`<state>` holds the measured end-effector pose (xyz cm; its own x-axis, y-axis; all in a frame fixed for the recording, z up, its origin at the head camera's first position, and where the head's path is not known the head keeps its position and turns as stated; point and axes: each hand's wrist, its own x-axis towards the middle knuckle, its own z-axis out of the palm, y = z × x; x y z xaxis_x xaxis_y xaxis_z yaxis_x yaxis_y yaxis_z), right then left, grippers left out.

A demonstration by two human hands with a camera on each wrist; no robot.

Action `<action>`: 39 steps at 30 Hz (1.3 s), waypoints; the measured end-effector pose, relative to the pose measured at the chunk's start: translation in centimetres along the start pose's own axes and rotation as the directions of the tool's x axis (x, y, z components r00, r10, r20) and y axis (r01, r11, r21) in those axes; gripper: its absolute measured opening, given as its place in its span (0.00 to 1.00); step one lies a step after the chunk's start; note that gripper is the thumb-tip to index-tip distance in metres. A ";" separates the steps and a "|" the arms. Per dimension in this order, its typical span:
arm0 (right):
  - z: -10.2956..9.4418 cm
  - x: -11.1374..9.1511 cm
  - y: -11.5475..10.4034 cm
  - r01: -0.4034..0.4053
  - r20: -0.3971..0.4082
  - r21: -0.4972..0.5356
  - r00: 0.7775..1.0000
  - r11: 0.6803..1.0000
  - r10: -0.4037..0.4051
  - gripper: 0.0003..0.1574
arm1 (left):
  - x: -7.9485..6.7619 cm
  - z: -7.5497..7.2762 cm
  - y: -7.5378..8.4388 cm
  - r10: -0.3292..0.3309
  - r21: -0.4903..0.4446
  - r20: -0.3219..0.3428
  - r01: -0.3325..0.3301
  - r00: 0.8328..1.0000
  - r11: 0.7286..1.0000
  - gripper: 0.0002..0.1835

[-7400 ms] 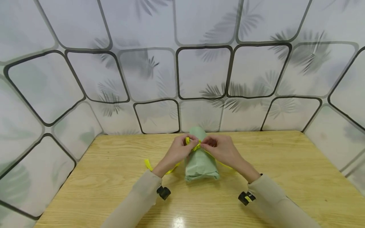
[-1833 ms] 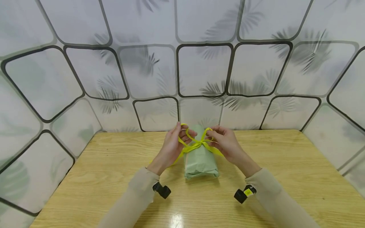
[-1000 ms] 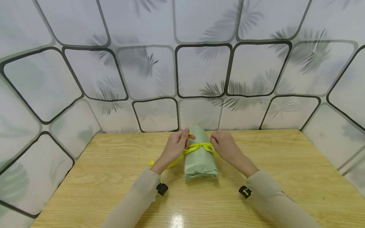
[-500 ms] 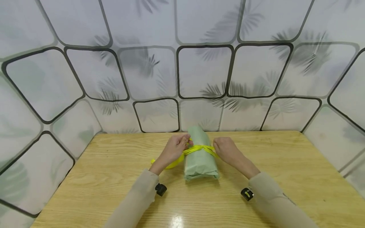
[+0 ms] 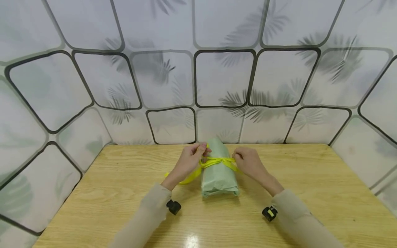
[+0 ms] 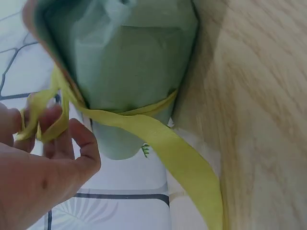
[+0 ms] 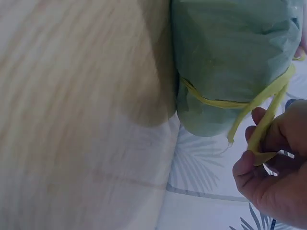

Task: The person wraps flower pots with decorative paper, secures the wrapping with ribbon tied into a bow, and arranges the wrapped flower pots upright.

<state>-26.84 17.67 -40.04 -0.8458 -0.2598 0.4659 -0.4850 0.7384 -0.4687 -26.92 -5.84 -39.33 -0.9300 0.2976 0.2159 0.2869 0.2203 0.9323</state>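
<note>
A package wrapped in pale green paper (image 5: 219,181) lies on the table, its far end narrower. Yellow ribbon (image 5: 217,161) runs round its middle and crosses in a knot on top. At the package's left side my left hand (image 5: 186,162) holds a loop of the ribbon; in the left wrist view, the ribbon (image 6: 184,160) also trails as a loose tail past the hand. My right hand (image 5: 250,164), on the other side, pinches another loop between thumb and fingers. The right wrist view shows a short ribbon end (image 7: 232,135) hanging beside the green wrapping (image 7: 230,43).
The wooden table (image 5: 124,206) spreads out on both sides of the package. Behind it rises a patterned cloth wall (image 5: 223,79) with leaf prints. Small black cameras (image 5: 174,207) sit at both wrists.
Earlier, both hands worked close together at the knot, then held up two large loops. The hands have since drawn apart to the package's sides, and the knot lies flatter and tighter.
</note>
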 end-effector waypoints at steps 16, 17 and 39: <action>-2.0 -0.4 -0.2 -0.435 0.398 0.365 0.872 0.823 0.285 0.35 | -1.9 -3.4 0.6 -0.120 0.391 -0.217 0.199 0.969 0.898 0.29; -1.9 -0.4 -0.3 -0.440 0.406 0.350 0.867 0.827 0.290 0.36 | -1.9 -3.1 1.0 -0.116 0.393 -0.188 0.183 0.975 0.901 0.29; -0.9 -0.7 -0.6 -0.647 0.618 0.340 0.701 0.683 0.356 0.52 | -1.1 -1.7 0.4 -0.435 0.160 0.252 0.406 0.865 0.900 0.25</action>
<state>-25.78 17.94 -39.39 -0.9030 -0.3036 -0.3040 0.1403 0.4605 -0.8765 -26.15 -7.64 -38.70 -0.8708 0.3955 -0.2919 -0.0826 0.4676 0.8801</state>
